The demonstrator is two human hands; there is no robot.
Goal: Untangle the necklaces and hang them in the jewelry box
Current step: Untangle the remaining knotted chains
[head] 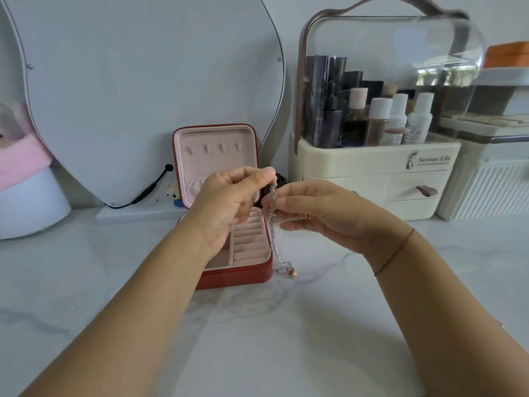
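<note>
We are holding the tangled necklaces (274, 224) up in both hands at the centre of the frame.

Our left hand (229, 202) is pinching the top of the bunched chains between thumb and forefinger. Our right hand (323, 213) is gripping the same strands lower down with its fingertips (273, 200), the other fingers lying loosely extended. The chains are hanging straight down from the left hand's pinch, and their small pendants are dangling just beside the lower right corner of the red jewelry box (237, 277); we cannot tell whether they are touching the marble tabletop (257, 339). The box is standing open behind our left hand, its pink-lined lid upright. A thin bracelet (395, 250) is circling the right wrist. A mirror (143, 81) is filling the upper left, and a cosmetics organiser (372, 167) is sitting at the upper right.
</note>
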